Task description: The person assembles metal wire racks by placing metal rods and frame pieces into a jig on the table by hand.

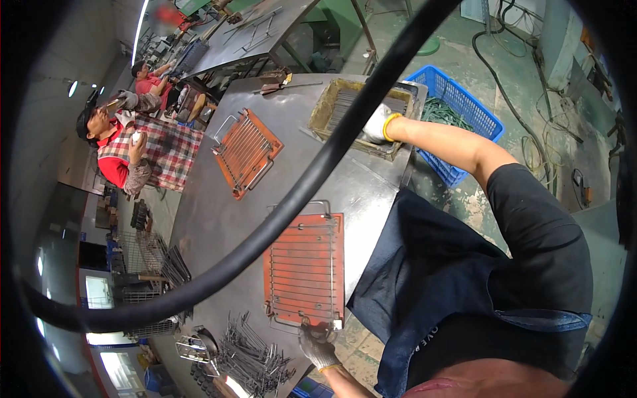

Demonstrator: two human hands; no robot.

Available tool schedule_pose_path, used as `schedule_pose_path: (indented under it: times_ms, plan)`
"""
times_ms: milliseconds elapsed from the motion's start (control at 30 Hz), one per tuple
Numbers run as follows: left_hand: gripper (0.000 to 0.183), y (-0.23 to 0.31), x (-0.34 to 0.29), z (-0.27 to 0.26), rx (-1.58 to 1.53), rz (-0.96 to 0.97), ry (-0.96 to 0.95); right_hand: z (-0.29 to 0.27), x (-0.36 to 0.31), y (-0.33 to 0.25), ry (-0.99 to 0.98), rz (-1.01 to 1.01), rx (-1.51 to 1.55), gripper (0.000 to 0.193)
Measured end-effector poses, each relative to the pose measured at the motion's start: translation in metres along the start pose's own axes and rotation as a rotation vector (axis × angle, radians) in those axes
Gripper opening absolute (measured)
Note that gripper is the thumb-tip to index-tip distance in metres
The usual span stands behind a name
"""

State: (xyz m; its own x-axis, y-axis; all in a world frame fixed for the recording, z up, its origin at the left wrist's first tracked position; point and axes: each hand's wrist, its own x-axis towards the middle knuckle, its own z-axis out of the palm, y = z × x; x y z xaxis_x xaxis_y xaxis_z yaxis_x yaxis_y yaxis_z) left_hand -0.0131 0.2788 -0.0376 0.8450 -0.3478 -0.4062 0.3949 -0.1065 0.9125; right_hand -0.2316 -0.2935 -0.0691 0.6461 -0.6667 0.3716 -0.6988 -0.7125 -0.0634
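here we are at the grey metal bench (219, 235), and our left hand (320, 346), in a greyish knit glove, sits right at the near end of the wire rack (304, 267). its fingers bend toward the frame's lower bar; we can't tell whether they've closed on it. the rack lies flat on an orange board (339, 265) just in front of us, and that board looks to be a jig, keeping those slim rods parallel and evenly apart.

over on the far side, our right hand (379, 125), white glove, yellow cuff, dips into a grimy open tray (323, 119) of straight grey rods (343, 106). fingertips hidden, so no telling if one is pinched. the tray sits at the bench edge, handy for an outstretched arm, we'd judge.

textures now: the bench has a dull, scuffed shine, the board a matte, flat face, the rack thin and wiry with looped ends. a second orange board (273, 142) lies askew farther along, bearing another rack. beside our left hand, a tangled heap of dark metal pieces (252, 355); past the tray, a blue plastic basket (470, 99) of limp-looking green strips (438, 113).
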Motion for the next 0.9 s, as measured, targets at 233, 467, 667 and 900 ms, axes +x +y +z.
schedule_pose_path:
  times_ms: [233, 467, 667, 900]
  plan:
    - [0.032, -0.019, 0.034, -0.026, -0.158, 0.038, 0.074, 0.01, 0.008, -0.03, 0.215, -0.109, -0.091, 0.027]
    - [0.032, 0.01, 0.024, 0.02, -0.285, -0.029, 0.165, -0.074, 0.03, 0.028, -0.311, 0.168, 0.453, 0.03]
    - [0.039, 0.056, -0.009, 0.07, -0.152, -0.043, 0.32, -0.141, -0.003, -0.005, -0.335, 0.303, 0.849, 0.027]
    - [0.043, 0.036, 0.013, 0.051, -0.168, 0.114, 0.29, -0.093, -0.01, 0.029, -0.152, 0.227, 0.819, 0.032]
